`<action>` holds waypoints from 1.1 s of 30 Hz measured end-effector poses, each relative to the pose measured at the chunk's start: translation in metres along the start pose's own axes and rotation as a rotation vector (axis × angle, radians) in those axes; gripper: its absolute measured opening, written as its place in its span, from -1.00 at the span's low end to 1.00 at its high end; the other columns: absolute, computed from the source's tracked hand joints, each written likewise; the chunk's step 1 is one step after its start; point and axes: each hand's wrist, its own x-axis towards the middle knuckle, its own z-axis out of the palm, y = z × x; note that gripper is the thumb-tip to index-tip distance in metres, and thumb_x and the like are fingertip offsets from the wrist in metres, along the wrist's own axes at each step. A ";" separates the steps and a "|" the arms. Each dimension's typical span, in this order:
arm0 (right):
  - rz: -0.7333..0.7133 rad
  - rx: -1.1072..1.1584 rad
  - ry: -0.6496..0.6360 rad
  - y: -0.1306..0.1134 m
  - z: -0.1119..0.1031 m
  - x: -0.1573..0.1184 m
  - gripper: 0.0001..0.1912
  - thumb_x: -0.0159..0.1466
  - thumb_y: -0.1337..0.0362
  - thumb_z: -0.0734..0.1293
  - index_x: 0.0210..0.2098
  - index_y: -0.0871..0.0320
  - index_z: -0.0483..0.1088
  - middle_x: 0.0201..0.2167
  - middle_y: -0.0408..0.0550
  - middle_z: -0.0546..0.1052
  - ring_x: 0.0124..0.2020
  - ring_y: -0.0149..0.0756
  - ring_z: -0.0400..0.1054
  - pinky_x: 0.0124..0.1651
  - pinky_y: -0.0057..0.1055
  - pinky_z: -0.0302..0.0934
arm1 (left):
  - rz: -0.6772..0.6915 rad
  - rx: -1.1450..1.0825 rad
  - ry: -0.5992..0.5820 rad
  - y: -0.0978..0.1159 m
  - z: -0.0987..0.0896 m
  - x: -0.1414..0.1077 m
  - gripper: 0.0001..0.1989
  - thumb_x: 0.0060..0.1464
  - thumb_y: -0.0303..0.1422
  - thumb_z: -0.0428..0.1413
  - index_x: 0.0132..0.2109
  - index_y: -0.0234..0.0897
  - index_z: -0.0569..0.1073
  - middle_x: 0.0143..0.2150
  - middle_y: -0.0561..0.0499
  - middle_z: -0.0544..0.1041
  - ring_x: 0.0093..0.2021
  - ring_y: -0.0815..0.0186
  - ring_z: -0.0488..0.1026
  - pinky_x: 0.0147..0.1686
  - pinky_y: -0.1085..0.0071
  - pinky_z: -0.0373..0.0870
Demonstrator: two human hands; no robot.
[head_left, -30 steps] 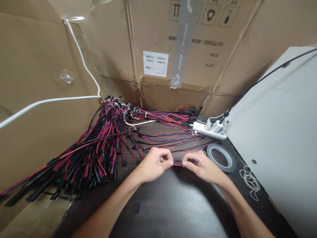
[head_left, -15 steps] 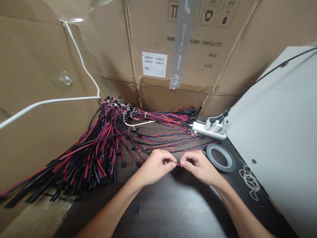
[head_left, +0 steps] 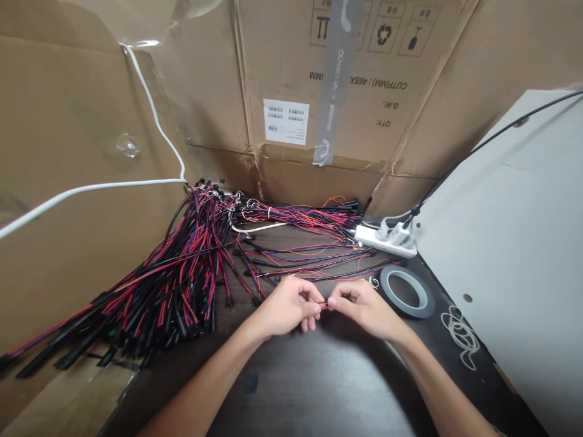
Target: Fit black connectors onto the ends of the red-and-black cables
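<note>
**A:** what's that bit being worked on? looks tiny

**B:** it's a thin wire (head_left: 323,305), red with a darker strand running along it, just a short stretch showing. It's lying about level, pinched at both ends: left hand (head_left: 286,306) on one end, right hand (head_left: 364,307) on the other, fingertips nearly meeting over it.

**A:** where is it compared to the tape roll (head_left: 407,291)?

**B:** just left of the tape roll, slightly nearer the person, lifted a touch off the dark worktop (head_left: 319,376). Can't tell how far the wire runs inside either hand, the fingers (head_left: 314,309) hide it.
</note>
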 end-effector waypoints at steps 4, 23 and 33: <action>0.025 -0.024 -0.018 0.001 -0.003 -0.001 -0.70 0.21 0.18 0.23 -0.53 0.25 0.40 -0.63 -0.16 0.34 -0.55 -0.45 0.11 -0.47 -0.49 -0.04 | -0.026 0.027 0.022 0.000 -0.003 0.000 -0.95 -0.10 -0.49 0.07 -0.44 -0.42 0.41 -0.60 0.05 0.42 -0.65 0.45 0.36 -0.66 0.56 0.26; 0.049 -0.153 -0.054 0.011 -0.034 -0.003 -0.68 0.20 0.19 0.22 -0.57 0.25 0.40 -0.64 -0.12 0.37 -0.56 -0.42 0.15 -0.47 -0.48 0.00 | -0.011 0.083 0.084 -0.010 -0.025 0.008 -0.86 -0.17 -0.37 0.13 -0.49 -0.40 0.37 -0.60 0.02 0.44 -0.69 0.49 0.30 -0.71 0.60 0.12; 0.022 -0.156 -0.118 0.018 -0.038 -0.003 -0.67 0.23 0.18 0.19 -0.57 0.24 0.36 -0.61 -0.11 0.40 -0.54 -0.41 0.20 -0.44 -0.48 0.05 | 0.015 0.142 0.107 -0.008 -0.035 0.008 -0.91 -0.14 -0.43 0.11 -0.49 -0.42 0.40 -0.59 0.01 0.46 -0.68 0.53 0.22 -0.66 0.59 0.10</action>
